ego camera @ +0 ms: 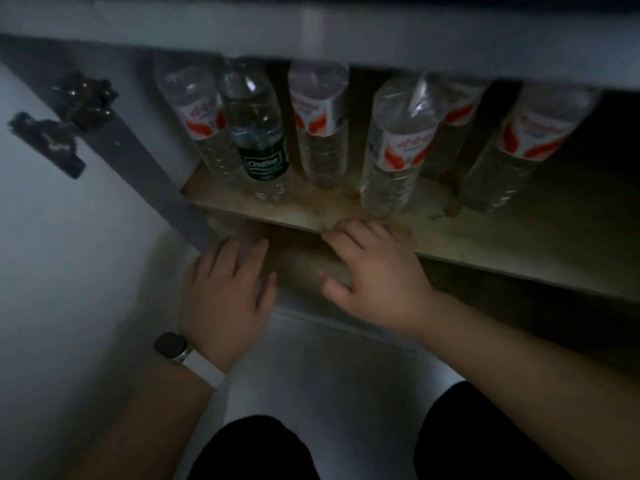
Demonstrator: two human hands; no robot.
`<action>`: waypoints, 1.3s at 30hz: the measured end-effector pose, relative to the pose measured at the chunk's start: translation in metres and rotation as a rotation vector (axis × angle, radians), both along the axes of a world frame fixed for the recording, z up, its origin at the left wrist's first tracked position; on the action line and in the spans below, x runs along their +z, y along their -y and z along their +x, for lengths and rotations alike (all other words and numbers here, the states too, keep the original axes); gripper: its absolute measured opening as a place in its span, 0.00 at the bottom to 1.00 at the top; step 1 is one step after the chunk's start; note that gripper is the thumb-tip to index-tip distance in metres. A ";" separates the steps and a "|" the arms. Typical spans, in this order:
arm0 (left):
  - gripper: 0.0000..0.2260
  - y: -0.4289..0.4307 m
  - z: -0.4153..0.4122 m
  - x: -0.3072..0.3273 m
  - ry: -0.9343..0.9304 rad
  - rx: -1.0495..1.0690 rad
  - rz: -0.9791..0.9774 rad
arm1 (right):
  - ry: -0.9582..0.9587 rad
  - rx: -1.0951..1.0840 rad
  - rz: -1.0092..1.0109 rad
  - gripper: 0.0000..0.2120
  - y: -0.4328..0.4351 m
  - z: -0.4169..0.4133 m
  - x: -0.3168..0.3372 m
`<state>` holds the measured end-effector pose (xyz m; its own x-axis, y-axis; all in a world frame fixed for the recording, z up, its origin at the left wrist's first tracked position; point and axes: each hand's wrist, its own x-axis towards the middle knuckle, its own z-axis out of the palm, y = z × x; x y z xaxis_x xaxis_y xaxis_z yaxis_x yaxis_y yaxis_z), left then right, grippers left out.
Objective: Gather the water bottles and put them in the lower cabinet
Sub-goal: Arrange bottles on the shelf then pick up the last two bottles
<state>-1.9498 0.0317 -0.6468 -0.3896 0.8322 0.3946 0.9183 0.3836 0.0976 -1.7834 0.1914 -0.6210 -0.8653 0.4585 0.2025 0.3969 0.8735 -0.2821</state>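
Observation:
Several clear water bottles stand upright on the shelf (450,233) of the lower cabinet. One has a dark green label (264,157); the others carry red and white labels, such as the front one (398,147) and the one at far right (523,143). My left hand (227,296), with a watch on its wrist, is spread flat below the shelf's left end and holds nothing. My right hand (370,271) has its fingers spread, with the fingertips at the shelf's front edge just below the front bottle, and it too holds nothing.
The open cabinet door (52,237) stands at the left, with a dark hinge (86,98) on the grey frame (149,168). The countertop edge (381,32) overhangs the bottles. A dim lower compartment (311,268) lies under the shelf. My knees (256,448) are on the pale floor (329,375).

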 end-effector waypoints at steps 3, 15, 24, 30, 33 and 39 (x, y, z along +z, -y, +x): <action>0.20 0.013 0.025 0.039 0.045 -0.028 -0.108 | 0.104 -0.009 -0.015 0.25 0.013 0.025 0.033; 0.21 0.069 0.114 0.280 0.072 -0.051 -0.343 | 0.366 0.042 -0.150 0.26 0.064 0.113 0.268; 0.19 0.055 0.151 0.433 0.098 -0.149 -0.281 | 0.269 -0.057 -0.105 0.25 0.076 0.162 0.431; 0.21 0.041 0.157 0.495 0.099 -0.325 -0.195 | 0.251 -0.223 0.033 0.27 0.093 0.202 0.502; 0.23 0.041 0.162 0.511 0.081 -0.438 -0.160 | 0.255 -0.321 0.068 0.28 0.109 0.222 0.527; 0.22 0.032 0.200 0.544 0.032 -0.681 -0.075 | 0.218 -0.561 0.143 0.28 0.157 0.279 0.564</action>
<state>-1.7501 -0.0003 -0.1033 0.2197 0.9204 0.3233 0.9543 -0.2717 0.1248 -1.5047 0.0349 -0.0567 -0.5288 0.8369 0.1413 0.8418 0.5384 -0.0384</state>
